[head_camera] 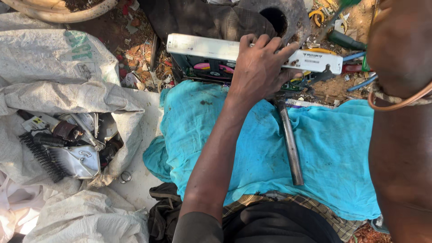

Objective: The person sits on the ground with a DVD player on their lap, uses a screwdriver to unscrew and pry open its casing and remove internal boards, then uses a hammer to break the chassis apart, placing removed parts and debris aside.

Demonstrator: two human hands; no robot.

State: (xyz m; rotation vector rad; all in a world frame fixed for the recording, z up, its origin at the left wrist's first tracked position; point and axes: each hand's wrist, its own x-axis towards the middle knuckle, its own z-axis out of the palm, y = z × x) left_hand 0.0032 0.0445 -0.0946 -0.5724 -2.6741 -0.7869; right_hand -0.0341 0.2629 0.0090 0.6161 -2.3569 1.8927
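Left hand (pixel 261 67) clamped over white device casing (pixel 211 47), 12 o'clock of teal cloth (pixel 333 153). Metal rod (pixel 290 144) on cloth. Right hand: grip cannot be told.

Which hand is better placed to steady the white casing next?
Left, probably. The left hand grips the white casing, fingers curled over its top edge; only the right forearm shows, off to the side.

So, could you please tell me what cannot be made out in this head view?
- Right hand: hidden, the near forearm fills the right edge.
- White device casing: middle covered by the left hand.
- Metal rod: top end hidden under that hand.
- Sack contents: partly hidden by its folds.
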